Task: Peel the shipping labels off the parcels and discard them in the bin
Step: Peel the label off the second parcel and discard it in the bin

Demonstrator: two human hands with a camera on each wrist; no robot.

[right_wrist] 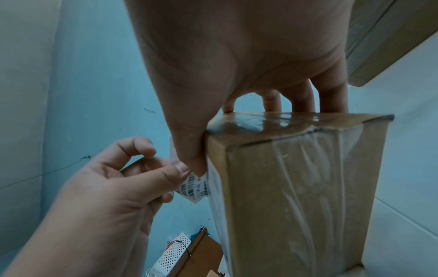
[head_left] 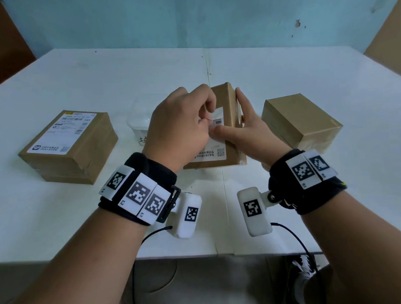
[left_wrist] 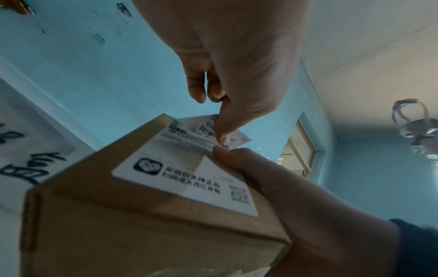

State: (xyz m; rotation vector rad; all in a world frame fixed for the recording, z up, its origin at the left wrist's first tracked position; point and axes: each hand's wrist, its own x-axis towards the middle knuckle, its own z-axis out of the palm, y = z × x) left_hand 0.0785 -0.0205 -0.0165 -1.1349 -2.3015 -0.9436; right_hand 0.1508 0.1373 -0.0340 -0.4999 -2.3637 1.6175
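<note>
At the middle of the white table (head_left: 293,204) the label (head_left: 219,126) on the tilted centre parcel (head_left: 226,97) is half peeled. The left hand (head_left: 181,127) pinches its lifted corner, while the right hand (head_left: 247,124) clasps the parcel, thumb pressing the stuck part. Next, I'd guess, comes a slow steady pull so the paper doesn't tear. Behind the left hand stands a clear plastic bin (head_left: 138,123); I can't make out anything inside it. The left parcel (head_left: 68,146) still wears its label.

Right hand (right_wrist: 237,65) around taped parcel (right_wrist: 296,187), left hand (right_wrist: 113,187) pinching lifted label corner (right_wrist: 195,189).
</note>
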